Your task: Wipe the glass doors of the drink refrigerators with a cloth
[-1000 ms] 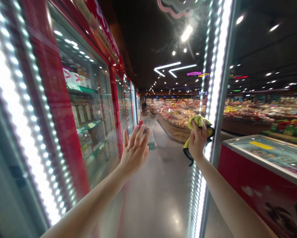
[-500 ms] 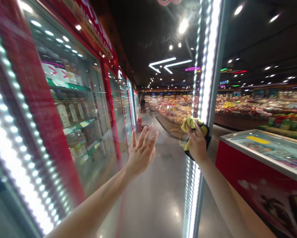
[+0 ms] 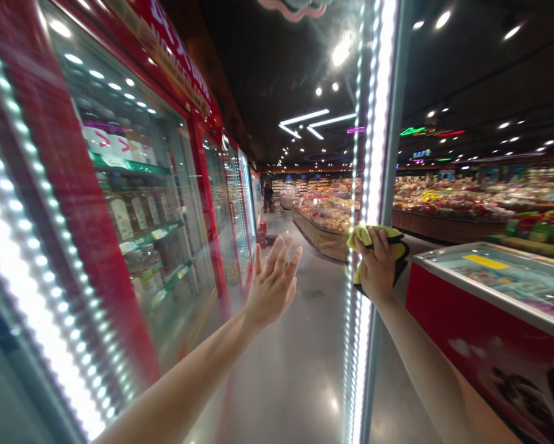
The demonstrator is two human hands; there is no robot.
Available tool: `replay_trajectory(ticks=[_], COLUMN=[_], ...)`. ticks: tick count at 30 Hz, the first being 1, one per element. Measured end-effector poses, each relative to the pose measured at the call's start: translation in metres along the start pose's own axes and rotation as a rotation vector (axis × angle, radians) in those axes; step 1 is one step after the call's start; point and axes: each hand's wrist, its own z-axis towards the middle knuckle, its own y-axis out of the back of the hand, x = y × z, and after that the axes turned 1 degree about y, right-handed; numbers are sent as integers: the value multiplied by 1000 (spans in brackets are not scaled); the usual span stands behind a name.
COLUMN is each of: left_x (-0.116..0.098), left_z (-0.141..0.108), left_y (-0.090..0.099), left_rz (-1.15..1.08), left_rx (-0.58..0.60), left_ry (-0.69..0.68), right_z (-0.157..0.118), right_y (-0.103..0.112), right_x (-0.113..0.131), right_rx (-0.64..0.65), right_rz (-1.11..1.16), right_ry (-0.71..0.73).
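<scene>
A glass door pane with a bright LED strip (image 3: 379,123) along its right edge stands in front of me. My left hand (image 3: 273,285) is raised near the middle of the view, palm toward the glass and fingers spread, holding nothing; whether it touches the pane is unclear. Under the fingers of my right hand (image 3: 377,268) is a yellow cloth (image 3: 363,234) with a dark border, pressed at the lit right edge of the door. Part of the cloth sticks out to the right of the hand.
Red-framed coolers (image 3: 209,203) with bottles on shelves line the left. A red chest freezer (image 3: 461,320) stands at the right. Produce displays (image 3: 327,213) lie beyond the glass, and a distant person (image 3: 268,196) is in the aisle.
My right hand and the cloth have moved right, onto the lit door edge. My left hand appears slightly further right. The door edge has shifted a little left in view.
</scene>
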Motion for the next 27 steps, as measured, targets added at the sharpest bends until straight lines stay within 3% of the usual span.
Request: replay_trajectory(ticks=[4,6,8,13,15,17,23,25,27], left_x=[3,3,3,4,5,4,-7,-10,-13], left_z=[0,0,-1,-4,-3,0,9,9,9], left_y=[3,4,6,6,4,2,-1,-2,-5], left_rz=[24,30,27,13,4,-4,-27,-33,-38], left_rx=[-23,-22,-17,-16,-37,-64,-101,-100,-94], left_ry=[18,30,40,43,42,44,54,60,71], right_z=[70,89,82,10,6,30,158,169,151], right_y=[0,2,3,8,11,13,11,8,5], right_x=[-7,-6,-3,0,-4,-11,-25,-24,-18], right_rx=[-34,-66,-82,-44,-2,28,7,-14,-22], right_rz=[-9,-23,-35,-24,-3,11,-27,-48,-72], right_ry=[-43,-63,-59,-40,-24,-11,-8,-8,-5])
